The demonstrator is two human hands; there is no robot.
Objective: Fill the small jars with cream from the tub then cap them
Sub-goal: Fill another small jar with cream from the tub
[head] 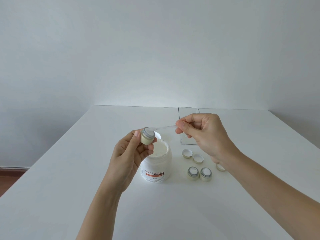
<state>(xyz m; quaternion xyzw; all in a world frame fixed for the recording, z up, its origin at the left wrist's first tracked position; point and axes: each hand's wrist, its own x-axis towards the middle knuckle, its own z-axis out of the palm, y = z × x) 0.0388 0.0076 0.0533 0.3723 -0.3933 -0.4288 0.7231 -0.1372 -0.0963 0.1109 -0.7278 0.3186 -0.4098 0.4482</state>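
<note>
Small jar [147, 137]: cream-coloured, uncapped, tilted, held above the table [69, 170] by left hand [129, 153], fingers and thumb curled round it. Clear spatula [163, 127]: pinched by right hand [204, 134], tip at the jar mouth. Tub [156, 168]: open, white cream inside, directly below. Two filled uncapped jars [199, 173] right of tub. Loose caps [192, 156] behind them, hollow side up.

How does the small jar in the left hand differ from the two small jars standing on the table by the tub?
The held jar is lifted and tilted above the tub, gripped by the left hand; the two table jars stand upright, untouched. The clear spatula in the right hand reaches the held jar's mouth, not theirs. All three are uncapped, same cream colour and shape.
</note>
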